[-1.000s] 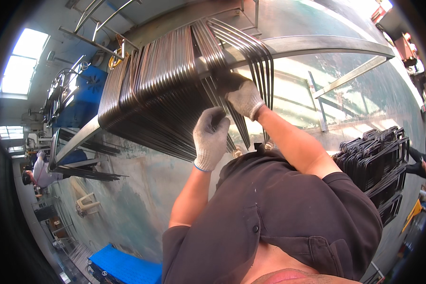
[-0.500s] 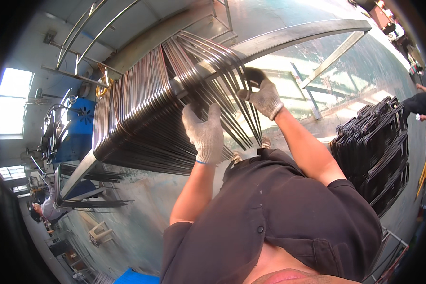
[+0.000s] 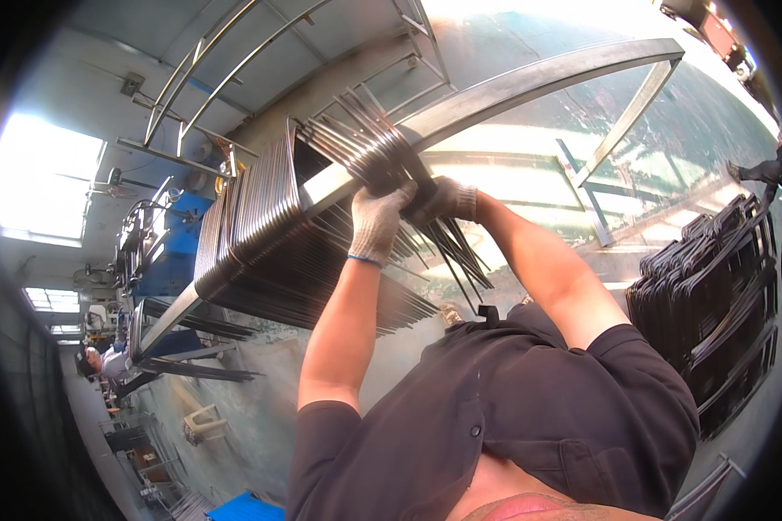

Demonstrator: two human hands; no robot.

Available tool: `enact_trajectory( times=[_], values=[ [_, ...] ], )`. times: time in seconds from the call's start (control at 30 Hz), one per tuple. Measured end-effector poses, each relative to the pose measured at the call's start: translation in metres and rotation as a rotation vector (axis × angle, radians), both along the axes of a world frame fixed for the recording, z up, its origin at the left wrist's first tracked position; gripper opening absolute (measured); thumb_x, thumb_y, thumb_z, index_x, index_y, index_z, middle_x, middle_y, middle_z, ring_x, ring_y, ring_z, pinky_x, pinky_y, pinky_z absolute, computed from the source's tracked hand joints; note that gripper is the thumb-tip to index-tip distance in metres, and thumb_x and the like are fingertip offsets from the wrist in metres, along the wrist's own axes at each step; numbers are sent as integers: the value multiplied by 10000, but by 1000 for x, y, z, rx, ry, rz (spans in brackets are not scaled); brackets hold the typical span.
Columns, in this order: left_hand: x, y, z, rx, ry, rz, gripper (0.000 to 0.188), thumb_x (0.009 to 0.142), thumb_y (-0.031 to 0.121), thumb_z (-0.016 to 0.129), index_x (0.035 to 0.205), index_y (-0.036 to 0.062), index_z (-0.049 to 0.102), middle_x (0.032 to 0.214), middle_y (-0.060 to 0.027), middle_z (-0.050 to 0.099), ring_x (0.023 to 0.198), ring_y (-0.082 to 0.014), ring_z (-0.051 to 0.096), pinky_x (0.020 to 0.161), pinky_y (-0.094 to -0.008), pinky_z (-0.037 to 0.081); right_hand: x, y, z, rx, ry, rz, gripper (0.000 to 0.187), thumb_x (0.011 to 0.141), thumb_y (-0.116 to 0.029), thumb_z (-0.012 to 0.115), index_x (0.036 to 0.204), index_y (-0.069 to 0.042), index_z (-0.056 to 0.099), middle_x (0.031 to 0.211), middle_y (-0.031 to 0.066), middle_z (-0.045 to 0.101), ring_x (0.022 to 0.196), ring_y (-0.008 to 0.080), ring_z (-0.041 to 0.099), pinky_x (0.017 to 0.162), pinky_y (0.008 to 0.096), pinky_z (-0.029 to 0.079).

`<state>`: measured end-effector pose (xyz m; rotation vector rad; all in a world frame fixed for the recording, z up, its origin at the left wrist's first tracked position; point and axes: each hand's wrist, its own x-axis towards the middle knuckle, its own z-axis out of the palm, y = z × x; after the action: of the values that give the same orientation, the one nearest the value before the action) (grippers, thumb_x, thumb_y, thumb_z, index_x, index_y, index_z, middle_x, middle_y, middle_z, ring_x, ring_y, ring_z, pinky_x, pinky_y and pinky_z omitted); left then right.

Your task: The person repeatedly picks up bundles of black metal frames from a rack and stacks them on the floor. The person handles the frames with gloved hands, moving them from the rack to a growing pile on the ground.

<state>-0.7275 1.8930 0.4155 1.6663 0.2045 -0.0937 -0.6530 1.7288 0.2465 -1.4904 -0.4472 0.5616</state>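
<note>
A bunch of bent dark metal tubes (image 3: 367, 149) hangs over a long metal beam (image 3: 547, 76), with its legs slanting down below. My left hand (image 3: 376, 219), in a pale knitted glove, is closed on the near side of this bunch, thumb across it. Beside it, my right hand (image 3: 447, 201), gloved too, grips the same bunch from the right; its fingertips are partly hidden behind the tubes. Farther left along the beam sits a dense row of like bent tubes (image 3: 265, 213), apart from the held bunch by a short gap with bare beam.
Stacked black metal frames (image 3: 708, 304) stand on the floor at the right, a person's leg (image 3: 760, 171) beyond them. A blue machine (image 3: 169, 260), a metal-tube rack (image 3: 208, 65) and another person (image 3: 106, 361) are at the left. Lower left stands a small stool (image 3: 203, 424).
Both hands have closed on the tubes, which were fanned out and are now drawn together. My right hand has moved left and down, and my left hand slightly up. The view has shifted a little.
</note>
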Motion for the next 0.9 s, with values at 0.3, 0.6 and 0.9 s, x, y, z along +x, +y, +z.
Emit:
enact_trajectory(
  times=[0.3, 0.6, 0.9],
  values=[
    [41, -123, 11, -619, 15, -369, 367, 959, 29, 715, 1321, -27, 685, 1209, -202, 773, 1166, -346, 741, 1082, -480, 570, -7, -94, 10, 18, -179, -127, 598, 651, -135, 925, 1234, -50, 820, 1133, 83, 812, 1092, 194, 735, 1052, 359, 577],
    [98, -280, -10, -757, 106, -820, 550, 888, 145, 843, 1358, -73, 658, 1081, -177, 750, 1021, -326, 746, 929, -451, 608, -41, -263, 76, -575, -422, -335, 466, 818, -360, 837, 1198, -95, 790, 1178, 153, 780, 1154, 293, 723, 983, 448, 599],
    [134, -486, -5, -692, 244, -1084, 294, 856, -51, 775, 1139, -70, 699, 936, -175, 756, 807, -296, 753, 757, -383, 634, -60, -458, 73, 458, -88, -639, 542, 947, -321, 776, 1411, -57, 685, 1281, 133, 780, 1161, 271, 755, 1027, 450, 604]
  ],
)
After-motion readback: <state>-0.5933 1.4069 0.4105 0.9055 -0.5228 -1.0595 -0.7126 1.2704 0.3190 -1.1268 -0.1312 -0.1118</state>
